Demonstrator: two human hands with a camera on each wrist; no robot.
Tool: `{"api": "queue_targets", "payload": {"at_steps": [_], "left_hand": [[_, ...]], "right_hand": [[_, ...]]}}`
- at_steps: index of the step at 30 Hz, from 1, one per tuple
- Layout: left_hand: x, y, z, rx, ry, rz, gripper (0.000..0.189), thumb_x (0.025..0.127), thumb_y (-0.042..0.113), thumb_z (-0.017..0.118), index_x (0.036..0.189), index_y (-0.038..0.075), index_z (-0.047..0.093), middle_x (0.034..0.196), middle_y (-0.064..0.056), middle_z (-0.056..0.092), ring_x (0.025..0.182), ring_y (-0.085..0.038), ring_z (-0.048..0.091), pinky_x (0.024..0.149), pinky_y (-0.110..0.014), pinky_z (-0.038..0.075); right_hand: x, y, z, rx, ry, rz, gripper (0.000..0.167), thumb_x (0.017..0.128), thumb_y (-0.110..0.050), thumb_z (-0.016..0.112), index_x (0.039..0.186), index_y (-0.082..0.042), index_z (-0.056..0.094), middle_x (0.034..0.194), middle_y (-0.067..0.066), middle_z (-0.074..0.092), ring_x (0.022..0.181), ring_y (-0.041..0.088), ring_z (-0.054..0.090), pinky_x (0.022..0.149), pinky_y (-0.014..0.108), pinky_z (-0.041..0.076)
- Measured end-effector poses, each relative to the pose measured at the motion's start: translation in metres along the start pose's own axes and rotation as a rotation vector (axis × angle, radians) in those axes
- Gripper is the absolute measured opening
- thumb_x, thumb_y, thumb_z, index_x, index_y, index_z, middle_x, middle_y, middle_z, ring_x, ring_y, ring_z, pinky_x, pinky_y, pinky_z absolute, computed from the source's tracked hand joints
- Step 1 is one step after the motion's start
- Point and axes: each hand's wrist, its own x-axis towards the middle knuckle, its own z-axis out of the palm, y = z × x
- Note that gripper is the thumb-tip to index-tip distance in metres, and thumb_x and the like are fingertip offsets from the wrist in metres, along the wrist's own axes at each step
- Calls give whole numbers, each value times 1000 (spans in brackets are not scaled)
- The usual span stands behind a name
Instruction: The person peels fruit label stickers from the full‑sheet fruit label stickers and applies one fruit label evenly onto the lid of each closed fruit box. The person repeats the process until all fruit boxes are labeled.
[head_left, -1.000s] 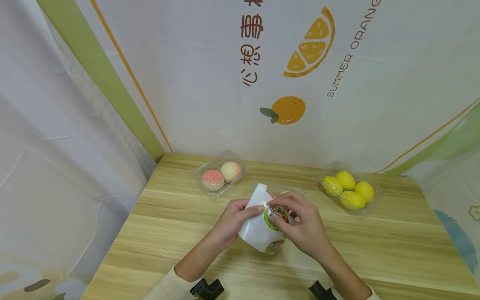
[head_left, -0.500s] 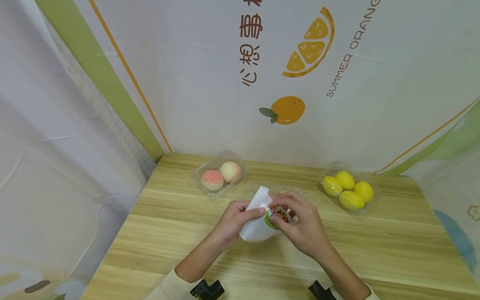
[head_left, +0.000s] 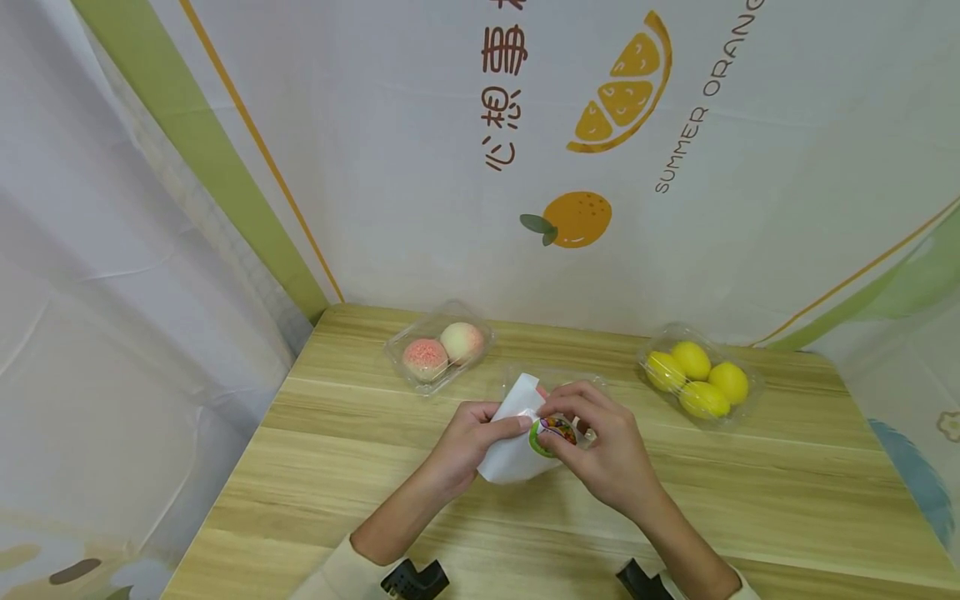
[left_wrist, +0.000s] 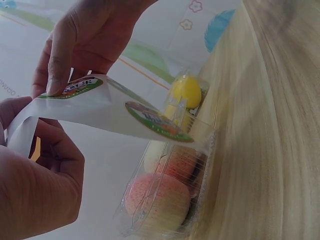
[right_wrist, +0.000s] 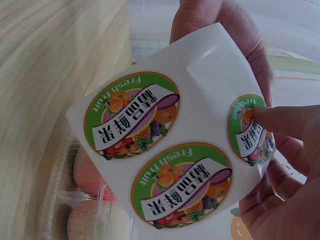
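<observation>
In the head view, I see two bare hands meeting over the wooden table (head_left: 337,483), near the middle of the frame. The left hand (head_left: 467,443) pinches a white sticker sheet (head_left: 513,454), thumb laid on its face. The right hand (head_left: 603,437) has its fingers curled in close, thumb and forefinger at a colourful label (head_left: 561,427) on the sheet's right part. Left of centre, a clear box (head_left: 453,308) holds two pinkish peaches (head_left: 425,360); towards the right, another clear box (head_left: 681,330) holds four lemons (head_left: 705,400). A third clear box (head_left: 598,383) sits partly hidden behind the hands.

From the left wrist, the left hand fills the lower left, its fingers bent round and gripping the sheet's end. The right hand comes down from the upper left, thumb pressed on a label. Peaches in a box show low in the middle, with yellow lemons above them.

From the right wrist, the sheet spans the centre with three oval "Fresh fruit" labels. The right hand, at the right edge, pinches it there, thumb on the third label; the left hand is partly covered by the sheet, at the top.
</observation>
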Motion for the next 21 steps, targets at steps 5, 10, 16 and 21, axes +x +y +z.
{"api": "queue_targets", "payload": {"at_steps": [5, 10, 16, 21], "left_hand": [[1, -2, -1, 8, -6, 7, 40, 100, 15, 72, 117, -21, 71, 102, -8, 79, 89, -19, 74, 76, -32, 60], [1, -4, -1, 19, 0, 8, 39, 101, 15, 72, 118, -20, 72, 103, -10, 79, 90, -19, 73, 76, -31, 60], [1, -3, -1, 35, 9, 13, 39, 101, 15, 71, 118, -20, 72, 103, -11, 80, 87, -18, 74, 75, -31, 60], [0, -3, -3, 42, 29, 12, 38, 102, 15, 70, 116, -20, 71, 99, -10, 79, 85, -17, 74, 73, -30, 60]], "right_hand": [[0, 0, 0, -4, -10, 13, 37, 79, 6, 96, 100, -19, 79, 113, -3, 75, 90, 16, 67, 61, 31, 54], [1, 0, 0, -5, -16, 13, 36, 81, 9, 93, 96, -18, 76, 111, -3, 75, 86, 16, 65, 61, 33, 55], [2, 2, -1, 0, -26, 17, 36, 81, 10, 92, 97, -18, 75, 107, -4, 75, 85, 16, 65, 62, 32, 55], [4, 5, -2, 13, -29, 8, 38, 81, 11, 93, 101, -16, 75, 102, -4, 75, 82, 16, 64, 63, 29, 56]]}}
